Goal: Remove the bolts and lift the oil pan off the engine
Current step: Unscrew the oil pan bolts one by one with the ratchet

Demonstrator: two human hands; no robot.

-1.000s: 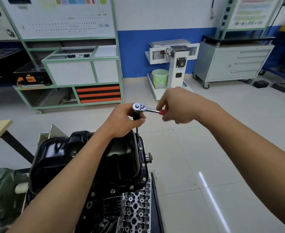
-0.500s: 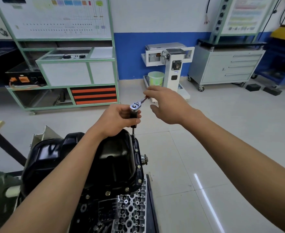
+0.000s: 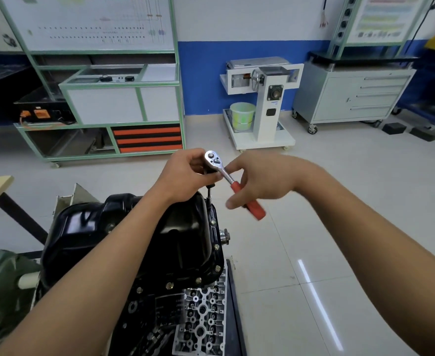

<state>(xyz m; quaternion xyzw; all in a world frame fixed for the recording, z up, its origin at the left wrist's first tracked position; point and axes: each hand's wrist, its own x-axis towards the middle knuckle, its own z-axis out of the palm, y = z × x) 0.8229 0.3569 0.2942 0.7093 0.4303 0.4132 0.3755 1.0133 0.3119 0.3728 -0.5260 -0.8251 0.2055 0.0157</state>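
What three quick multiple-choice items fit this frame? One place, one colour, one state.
1. Where does the extension under the ratchet land?
A. the far rim of the oil pan
B. the tiled floor
C. the pan's near rim

2. What colour is the ratchet's handle grip?
A. blue
B. yellow
C. red

3. What state is the oil pan in?
A. lifted clear
B. seated, bolts in its flange
C. lying on the floor

Answers:
1 A: the extension drops from under the left hand to the pan's far rim.
2 C: the grip by the right hand is red.
3 B: bolts show along the flange.
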